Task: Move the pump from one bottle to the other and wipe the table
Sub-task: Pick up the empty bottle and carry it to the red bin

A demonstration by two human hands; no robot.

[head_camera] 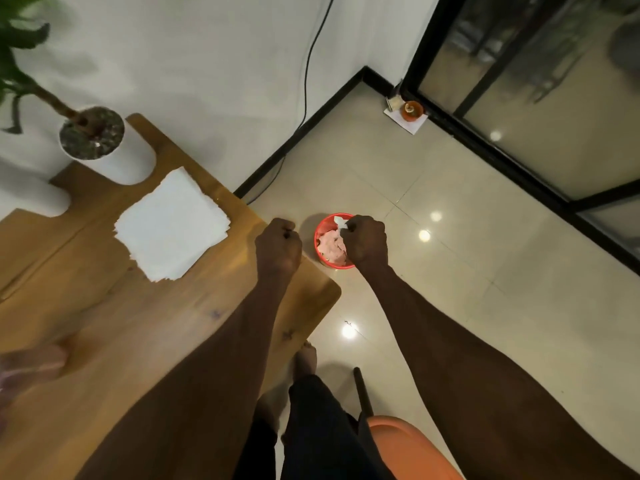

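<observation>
My right hand (364, 241) is out past the table's right edge, right over a small red bin (320, 233) on the floor. It pinches a crumpled white tissue (341, 224); pinkish crumpled tissues lie in the bin. My left hand (278, 245) is a closed fist with nothing in it, above the right edge of the wooden table (104, 323). A stack of white paper napkins (173, 225) lies on the table to the left of that fist. No bottle or pump is clearly seen; a blurred pale shape (27, 368) sits at the table's left edge.
A potted plant in a white pot (110, 150) stands at the table's far corner, and a white cylinder (34, 195) is beside it. An orange chair (408, 448) is at my lower right. My bare foot (305, 358) is on the tiled floor. A black cable (306, 81) runs down the wall.
</observation>
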